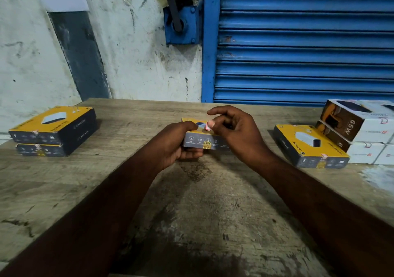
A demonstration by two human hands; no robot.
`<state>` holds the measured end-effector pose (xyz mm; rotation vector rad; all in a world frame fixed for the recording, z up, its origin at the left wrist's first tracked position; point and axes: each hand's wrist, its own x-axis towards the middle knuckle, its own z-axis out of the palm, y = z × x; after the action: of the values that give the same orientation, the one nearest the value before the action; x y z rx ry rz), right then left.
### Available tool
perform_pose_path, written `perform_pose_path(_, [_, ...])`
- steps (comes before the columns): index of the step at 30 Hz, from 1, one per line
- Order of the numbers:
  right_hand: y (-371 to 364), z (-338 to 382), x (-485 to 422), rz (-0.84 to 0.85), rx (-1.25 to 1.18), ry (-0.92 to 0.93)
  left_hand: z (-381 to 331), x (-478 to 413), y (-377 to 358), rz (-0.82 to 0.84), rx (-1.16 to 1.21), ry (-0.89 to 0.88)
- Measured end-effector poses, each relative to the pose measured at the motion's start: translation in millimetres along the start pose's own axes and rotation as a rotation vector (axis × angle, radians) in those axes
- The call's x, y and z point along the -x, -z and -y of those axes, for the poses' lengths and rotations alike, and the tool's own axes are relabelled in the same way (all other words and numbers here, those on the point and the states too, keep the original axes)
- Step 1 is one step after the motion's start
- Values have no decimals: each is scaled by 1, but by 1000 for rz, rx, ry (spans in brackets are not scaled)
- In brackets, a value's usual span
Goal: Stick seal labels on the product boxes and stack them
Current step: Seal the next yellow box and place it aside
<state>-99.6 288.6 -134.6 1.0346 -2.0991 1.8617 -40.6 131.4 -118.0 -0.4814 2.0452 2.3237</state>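
- The product box (204,143) is gripped at its left end by the left hand (177,142).
- On that box's top edge, the seal label (207,126) is pinned under the thumb of the curled right hand (236,134). A crease or crooked seal could be caused if the box slips.
- Left of the box, the two-box stack (53,131) could be knocked askew by careless placing.

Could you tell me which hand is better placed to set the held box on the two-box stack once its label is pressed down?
Probably the left hand: it grips the box, and the stack lies on its side. The right hand has its thumb on the label.
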Motion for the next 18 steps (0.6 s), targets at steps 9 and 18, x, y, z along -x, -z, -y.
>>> perform_pose_path(9, [4, -2, -3, 16, 26, -15, 0, -5, 3, -26, 24, -49])
perform_pose_path(18, [6, 0, -3, 56, 138, -41, 0, -6, 7, -29, 23, -57])
